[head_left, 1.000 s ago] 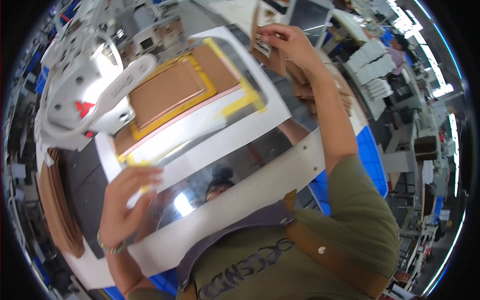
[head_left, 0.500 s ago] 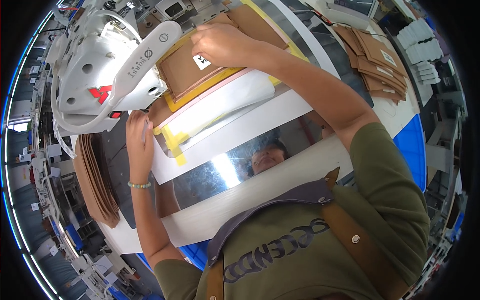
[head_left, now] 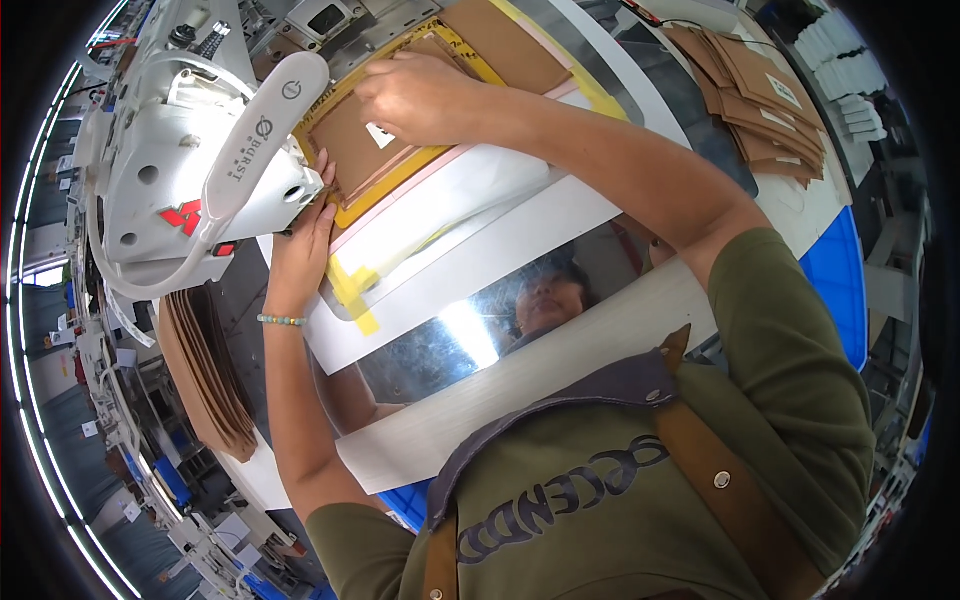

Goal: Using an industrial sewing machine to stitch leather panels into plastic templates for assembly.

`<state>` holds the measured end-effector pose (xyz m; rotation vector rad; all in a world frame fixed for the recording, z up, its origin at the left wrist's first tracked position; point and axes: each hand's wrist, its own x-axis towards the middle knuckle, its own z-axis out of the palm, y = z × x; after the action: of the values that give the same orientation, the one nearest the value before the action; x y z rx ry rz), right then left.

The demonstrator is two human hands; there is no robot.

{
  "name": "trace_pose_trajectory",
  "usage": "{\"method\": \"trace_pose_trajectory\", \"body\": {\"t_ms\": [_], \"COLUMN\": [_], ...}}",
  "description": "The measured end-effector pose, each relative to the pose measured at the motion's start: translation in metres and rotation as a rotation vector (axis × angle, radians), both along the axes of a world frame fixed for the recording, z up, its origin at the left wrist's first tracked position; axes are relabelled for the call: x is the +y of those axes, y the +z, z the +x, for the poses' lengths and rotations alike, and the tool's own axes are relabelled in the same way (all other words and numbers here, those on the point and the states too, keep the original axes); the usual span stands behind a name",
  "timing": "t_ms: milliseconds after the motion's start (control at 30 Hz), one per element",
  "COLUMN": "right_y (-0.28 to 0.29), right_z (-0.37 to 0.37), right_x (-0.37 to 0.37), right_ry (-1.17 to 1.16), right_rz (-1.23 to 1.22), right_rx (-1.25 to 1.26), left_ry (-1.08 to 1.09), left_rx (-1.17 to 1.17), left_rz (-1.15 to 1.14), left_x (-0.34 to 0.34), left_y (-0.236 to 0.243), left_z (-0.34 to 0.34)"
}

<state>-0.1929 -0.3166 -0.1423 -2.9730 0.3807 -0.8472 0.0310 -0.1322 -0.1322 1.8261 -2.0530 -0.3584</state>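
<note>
A brown panel [head_left: 355, 135] with a white label [head_left: 379, 136] lies inside a yellow frame [head_left: 400, 180] under the sewing machine head [head_left: 165, 170]. My right hand [head_left: 425, 98] is over the panel, fingers curled together at its upper part beside the label. Whatever is between those fingertips, if anything, is hidden. At the frame's near left corner, by the machine head, my left hand [head_left: 303, 250] has its fingers stretched apart, touching the frame's edge. The machine partly hides those fingers. Another brown piece [head_left: 510, 45] lies beyond the frame, to the right.
White sheet material [head_left: 470, 210] with yellow tape [head_left: 352, 290] lies in front of the frame, over a shiny metal plate [head_left: 420, 350]. Brown panels stand stacked at left [head_left: 205, 375]; labelled brown pieces [head_left: 760, 105] lie at right. A blue bin [head_left: 836, 290] stands right of the table.
My left hand has moved forward to the frame's edge and its fingers have spread. My right hand has shifted slightly left over the panel. More of the frame's far right side shows.
</note>
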Motion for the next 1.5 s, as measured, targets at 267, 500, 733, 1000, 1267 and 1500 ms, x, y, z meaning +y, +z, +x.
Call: {"method": "trace_pose_trajectory", "body": {"t_ms": [267,500,733,1000,1267,1500], "right_y": [-0.013,-0.022,-0.023,0.002,-0.003,-0.009], "right_z": [-0.002,0.010,0.010,-0.007,-0.008,-0.006], "right_x": [0.017,0.026,0.025,0.000,-0.016,-0.015], "right_ry": [0.392,0.369,0.356,-0.018,-0.080,-0.057], "right_rz": [0.224,0.083,0.164,0.159,0.272,0.351], "right_rx": [0.058,-0.038,-0.043,-0.005,0.114,0.002], "left_ry": [-0.035,0.020,0.067,-0.043,-0.038,-0.062], "left_rx": [-0.109,0.060,0.069,-0.002,-0.090,-0.095], "left_rz": [-0.051,-0.070,-0.015,-0.065,-0.044,-0.034], "left_x": [-0.006,-0.003,0.002,-0.006,-0.016,-0.020], "left_y": [0.002,-0.008,-0.007,-0.002,0.000,0.004], "left_z": [0.003,0.009,0.011,-0.001,0.001,0.002]}}
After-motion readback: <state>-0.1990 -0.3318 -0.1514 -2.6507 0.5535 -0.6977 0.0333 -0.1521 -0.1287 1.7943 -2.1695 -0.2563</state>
